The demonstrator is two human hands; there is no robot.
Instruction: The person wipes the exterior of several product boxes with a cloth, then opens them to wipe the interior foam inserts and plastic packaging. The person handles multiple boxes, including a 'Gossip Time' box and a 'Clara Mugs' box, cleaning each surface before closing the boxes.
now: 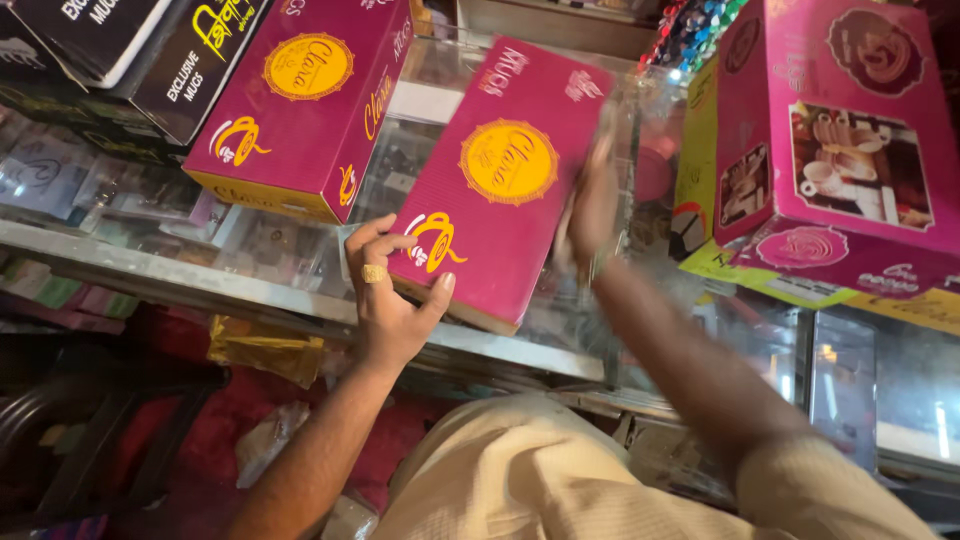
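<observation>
From the head camera I look down at a flat magenta cardboard box with a round yellow emblem (505,185), lying tilted on the glass top of a metal-framed display counter (200,275). My left hand (390,290), with a gold ring (373,273) on one finger, grips the box at its near lower corner — fingers curled over the top face, thumb stretched along the lower edge, so the hand is clamped on the cardboard. My right hand (592,205) sits against the box's right side, but it is smeared by motion blur; I cannot tell whether its fingers are closed on the box or only pressed flat to it.

Just left of this box, a second magenta box with the same yellow emblem (310,100) rests on the glass, apart from it. Further left lie black cardboard boxes with white and yellow print (150,50). At the right stands a larger pink box picturing a cup set (835,150) — well clear of both hands. Beige sleeves show below.
</observation>
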